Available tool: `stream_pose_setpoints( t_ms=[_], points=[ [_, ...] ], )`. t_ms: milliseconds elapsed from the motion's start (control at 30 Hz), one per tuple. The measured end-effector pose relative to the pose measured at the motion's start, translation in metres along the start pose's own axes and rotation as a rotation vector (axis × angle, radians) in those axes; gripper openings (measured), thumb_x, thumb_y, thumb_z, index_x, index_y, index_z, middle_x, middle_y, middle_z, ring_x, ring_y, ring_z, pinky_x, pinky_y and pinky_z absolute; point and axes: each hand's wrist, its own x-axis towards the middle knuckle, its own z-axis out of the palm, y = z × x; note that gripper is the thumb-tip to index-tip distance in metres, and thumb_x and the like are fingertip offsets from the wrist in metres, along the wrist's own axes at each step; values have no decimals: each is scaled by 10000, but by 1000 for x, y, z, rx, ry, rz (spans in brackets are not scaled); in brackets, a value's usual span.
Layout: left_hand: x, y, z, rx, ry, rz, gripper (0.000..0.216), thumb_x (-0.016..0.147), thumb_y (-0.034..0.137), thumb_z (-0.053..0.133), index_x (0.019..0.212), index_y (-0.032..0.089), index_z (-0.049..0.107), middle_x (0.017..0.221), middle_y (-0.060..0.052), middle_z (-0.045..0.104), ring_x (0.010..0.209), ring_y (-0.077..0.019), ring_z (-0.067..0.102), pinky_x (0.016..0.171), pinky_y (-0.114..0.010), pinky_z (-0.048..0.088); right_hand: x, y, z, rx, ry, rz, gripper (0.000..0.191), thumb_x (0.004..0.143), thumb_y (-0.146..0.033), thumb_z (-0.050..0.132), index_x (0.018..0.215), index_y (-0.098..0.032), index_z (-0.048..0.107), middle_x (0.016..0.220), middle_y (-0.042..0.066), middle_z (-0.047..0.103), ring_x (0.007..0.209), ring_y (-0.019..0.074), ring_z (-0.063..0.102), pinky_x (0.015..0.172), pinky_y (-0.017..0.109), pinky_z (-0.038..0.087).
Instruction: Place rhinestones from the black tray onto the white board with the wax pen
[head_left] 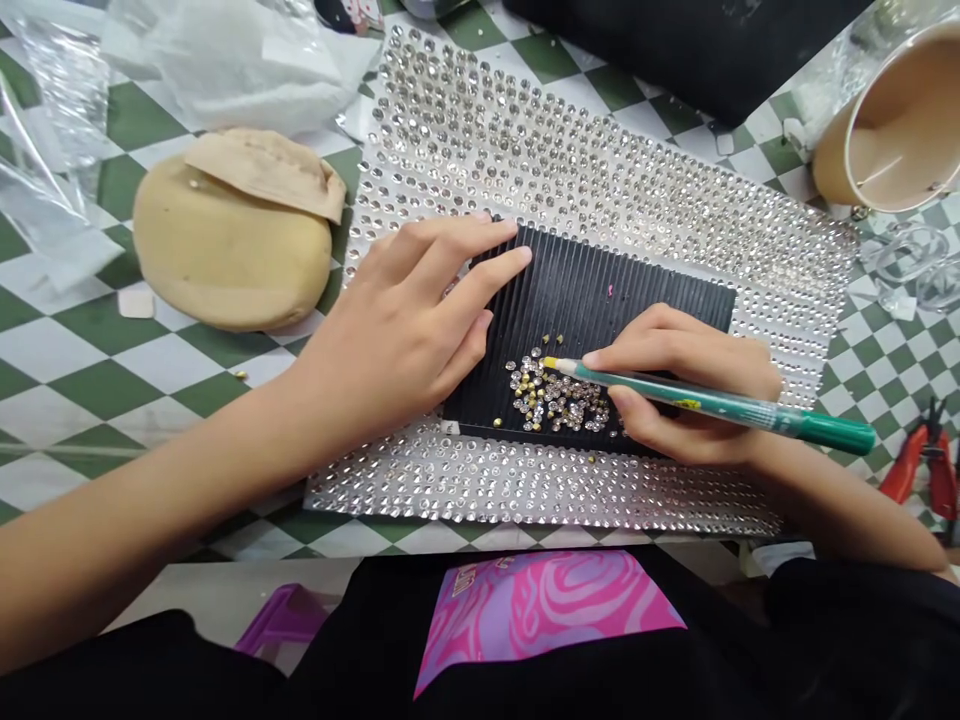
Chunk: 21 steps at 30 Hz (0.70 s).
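Observation:
My right hand is closed around a green pen-like tool with a yellow tip. That tip touches a heap of small clear and gold-backed rhinestones on a black ridged board. Over the board's left end lies my left hand, fingers stretched out and fingertips on the ridges, with nothing held. Beneath the board is a wide sheet set with rows of rhinestones. A few loose stones lie apart from the heap.
A yellowish oval pad sits left of the sheet, near clear plastic bags. At right are a tan cup and red-handled pliers. A black flat object lies at the back on the green-and-white checked tablecloth.

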Motion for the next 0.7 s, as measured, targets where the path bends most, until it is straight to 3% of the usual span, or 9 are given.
stream_pose_setpoints(
  t_ms=[100, 200, 267, 333, 467, 700],
  points=[
    [-1, -1, 0, 62, 18, 37, 509, 1131, 192, 382, 1628, 156, 483, 1702, -149, 552, 1575, -364, 541, 1351, -649, 470, -3, 3, -5, 42, 153, 45, 269, 919, -135, 735, 1093, -313, 838, 872, 9, 816, 710, 170, 706, 596, 330, 577],
    [-2, -2, 2, 94, 36, 60, 517, 1126, 182, 384, 1638, 159, 455, 1695, -147, 555, 1566, -350, 548, 1343, -611, 487, 0, 19, -17, -39, 424, 61, 211, 937, -176, 722, 1047, -291, 860, 850, 19, 828, 662, 170, 702, 539, 344, 518],
    [-3, -3, 2, 105, 41, 60, 529, 1126, 186, 393, 1653, 195, 431, 1702, -121, 549, 1568, -330, 544, 1349, -576, 482, 5, 36, -26, -145, 592, -27, 143, 936, -249, 746, 992, -247, 877, 813, 23, 821, 657, 179, 731, 572, 348, 558],
    [-4, -4, 3, 117, 54, 68, 533, 1126, 186, 408, 1659, 206, 419, 1702, -110, 546, 1568, -319, 541, 1350, -541, 477, 10, 54, -32, -185, 674, -97, 158, 904, -300, 774, 963, -200, 882, 778, 29, 815, 638, 183, 735, 573, 342, 567],
    [-5, -5, 4, 113, 62, 77, 540, 1127, 179, 415, 1666, 208, 405, 1690, -114, 555, 1566, -319, 545, 1340, -526, 479, 14, 74, -34, -173, 680, -94, 162, 832, -241, 764, 938, -197, 878, 772, 27, 832, 619, 182, 747, 547, 321, 569],
    [-6, -5, 2, 60, 74, 69, 559, 1116, 169, 433, 1673, 215, 419, 1695, -123, 554, 1575, -345, 541, 1339, -574, 483, 6, 80, -32, -175, 552, -59, 114, 850, -233, 754, 907, -233, 852, 765, 19, 831, 624, 176, 760, 572, 317, 571]
  ],
)
